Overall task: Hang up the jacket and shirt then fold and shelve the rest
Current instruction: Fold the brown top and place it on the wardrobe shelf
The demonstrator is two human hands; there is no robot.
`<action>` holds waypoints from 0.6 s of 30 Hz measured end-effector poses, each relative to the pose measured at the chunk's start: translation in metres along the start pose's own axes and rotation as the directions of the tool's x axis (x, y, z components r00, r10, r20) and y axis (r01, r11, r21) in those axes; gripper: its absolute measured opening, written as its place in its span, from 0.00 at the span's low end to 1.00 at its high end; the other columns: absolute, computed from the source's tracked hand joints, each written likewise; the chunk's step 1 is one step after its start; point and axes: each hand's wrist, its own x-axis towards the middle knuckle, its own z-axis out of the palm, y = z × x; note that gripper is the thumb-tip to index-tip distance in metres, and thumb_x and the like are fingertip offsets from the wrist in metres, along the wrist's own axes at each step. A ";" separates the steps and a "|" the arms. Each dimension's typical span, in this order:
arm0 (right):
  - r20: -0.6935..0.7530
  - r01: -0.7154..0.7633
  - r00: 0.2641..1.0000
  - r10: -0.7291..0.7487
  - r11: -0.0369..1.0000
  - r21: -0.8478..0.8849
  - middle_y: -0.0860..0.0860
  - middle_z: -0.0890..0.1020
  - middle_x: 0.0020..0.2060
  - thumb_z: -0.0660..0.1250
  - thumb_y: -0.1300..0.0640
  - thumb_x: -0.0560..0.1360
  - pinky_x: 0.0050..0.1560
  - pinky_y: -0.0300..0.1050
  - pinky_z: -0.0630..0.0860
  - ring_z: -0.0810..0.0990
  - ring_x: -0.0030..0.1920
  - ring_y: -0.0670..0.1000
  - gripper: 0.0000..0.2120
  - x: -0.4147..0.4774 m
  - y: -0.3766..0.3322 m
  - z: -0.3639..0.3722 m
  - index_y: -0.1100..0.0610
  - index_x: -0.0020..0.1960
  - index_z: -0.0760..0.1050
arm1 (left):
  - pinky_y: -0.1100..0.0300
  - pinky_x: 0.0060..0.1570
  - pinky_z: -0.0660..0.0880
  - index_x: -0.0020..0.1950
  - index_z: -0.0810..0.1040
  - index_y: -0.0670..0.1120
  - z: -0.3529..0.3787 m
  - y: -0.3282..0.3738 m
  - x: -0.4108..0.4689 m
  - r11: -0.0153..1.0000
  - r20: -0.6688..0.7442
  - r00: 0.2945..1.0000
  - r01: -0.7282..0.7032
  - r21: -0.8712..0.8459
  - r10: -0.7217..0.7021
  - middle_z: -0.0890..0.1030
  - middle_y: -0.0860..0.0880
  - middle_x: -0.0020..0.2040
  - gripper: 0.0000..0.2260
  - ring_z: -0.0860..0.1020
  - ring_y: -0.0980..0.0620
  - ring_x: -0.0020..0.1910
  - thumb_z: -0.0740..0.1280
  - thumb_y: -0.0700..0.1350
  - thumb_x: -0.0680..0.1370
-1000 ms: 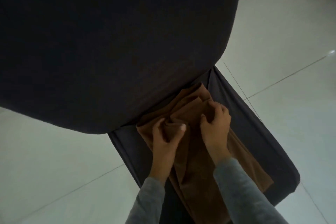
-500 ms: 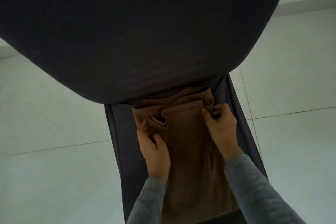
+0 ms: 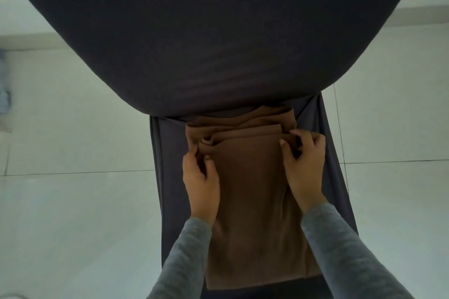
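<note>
A brown garment [image 3: 252, 201] lies lengthwise on a narrow dark-covered surface [image 3: 167, 177], its far end folded into several layers. My left hand [image 3: 201, 179] pinches the left corner of that folded end. My right hand [image 3: 303, 160] pinches the right corner, thumb on top of the fold. Both arms wear grey sleeves. A large dark cloth-covered bulge [image 3: 218, 31] hangs over the top of the view and hides whatever lies beyond the garment's far end.
Pale tiled floor [image 3: 73, 213] lies on both sides of the narrow dark surface. A blurred bluish object [image 3: 3, 94] sits at the far left edge. A light baseboard [image 3: 418, 19] runs along the upper right.
The bunched far end of the brown garment has been spread flat and squared. My hands have moved apart from its middle to its two corners. The view has turned straighter onto the garment.
</note>
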 end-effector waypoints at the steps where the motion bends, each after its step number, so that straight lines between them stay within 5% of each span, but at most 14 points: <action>1: -0.014 0.015 1.000 -0.015 1.000 -0.017 0.49 0.68 0.52 0.69 0.58 0.74 0.59 0.54 0.74 0.73 0.53 0.53 0.09 0.000 0.001 0.000 0.56 0.54 0.77 | 0.57 0.61 0.72 0.63 0.72 0.46 -0.001 0.001 0.002 0.998 -0.007 0.999 0.039 -0.055 -0.039 0.77 0.51 0.56 0.12 0.75 0.57 0.55 0.61 0.43 0.80; 6: -0.035 0.064 0.997 -0.064 0.998 0.004 0.48 0.71 0.49 0.67 0.59 0.76 0.59 0.55 0.72 0.72 0.53 0.53 0.05 -0.002 -0.001 -0.002 0.57 0.51 0.77 | 0.68 0.56 0.72 0.63 0.74 0.50 -0.008 -0.006 0.007 0.999 0.145 0.989 0.016 -0.037 -0.011 0.78 0.57 0.55 0.23 0.76 0.62 0.54 0.73 0.54 0.71; 11: 0.009 0.057 0.998 -0.056 0.995 -0.084 0.49 0.79 0.44 0.66 0.55 0.77 0.51 0.41 0.55 0.71 0.48 0.49 0.06 -0.007 -0.003 -0.007 0.53 0.51 0.70 | 0.66 0.42 0.74 0.48 0.79 0.46 -0.011 -0.011 0.016 1.000 0.026 1.000 0.008 0.019 -0.009 0.80 0.52 0.40 0.04 0.76 0.58 0.39 0.66 0.45 0.78; 15: 0.086 -0.104 0.991 0.100 0.993 0.049 0.44 0.77 0.38 0.69 0.57 0.74 0.59 0.50 0.71 0.77 0.42 0.47 0.09 -0.005 -0.007 -0.013 0.52 0.49 0.70 | 0.73 0.39 0.71 0.48 0.76 0.47 -0.019 -0.008 0.019 0.997 0.092 0.996 0.029 -0.074 -0.022 0.78 0.54 0.40 0.05 0.75 0.63 0.38 0.62 0.44 0.80; 18: 0.064 -0.099 0.994 0.089 0.978 0.182 0.45 0.75 0.37 0.63 0.60 0.78 0.42 0.27 0.73 0.73 0.37 0.43 0.02 -0.002 -0.017 -0.017 0.55 0.48 0.71 | 0.75 0.40 0.70 0.50 0.75 0.44 -0.023 -0.001 0.019 0.993 0.083 0.993 -0.073 -0.094 0.081 0.77 0.55 0.40 0.06 0.74 0.67 0.37 0.59 0.42 0.81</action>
